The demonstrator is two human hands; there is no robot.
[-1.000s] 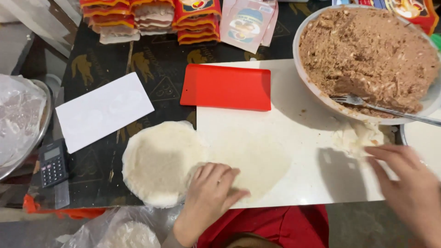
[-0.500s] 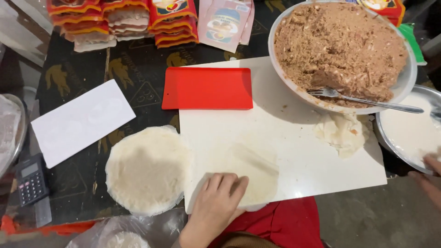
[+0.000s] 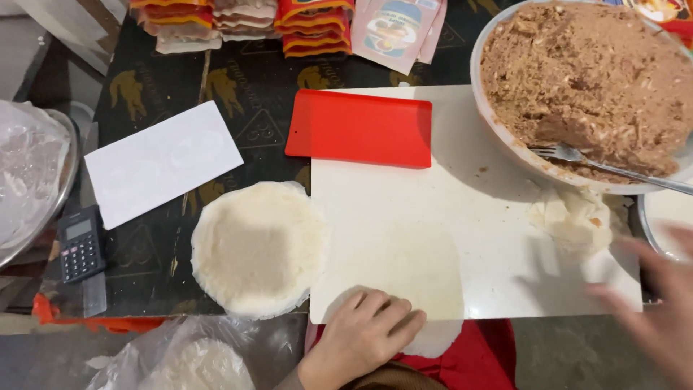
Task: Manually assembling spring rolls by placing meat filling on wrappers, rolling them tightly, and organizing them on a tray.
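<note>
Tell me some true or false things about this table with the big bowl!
1. A fork lies in the bowl of brown filling. True.
2. The scraper is blue. False: it is red.
3. The left hand presses a thin wrapper on the white board. True.
4. The wrapper stack sits on the board. False: it sits beside it, on the dark tablecloth.
5. The right hand holds the fork. False: it is blurred and apart from it.

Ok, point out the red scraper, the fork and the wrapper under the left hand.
red scraper [image 3: 359, 128], head view, middle of its flat face.
fork [image 3: 559, 152], head view, its tines.
wrapper [image 3: 422, 278], head view, bare middle.
</note>
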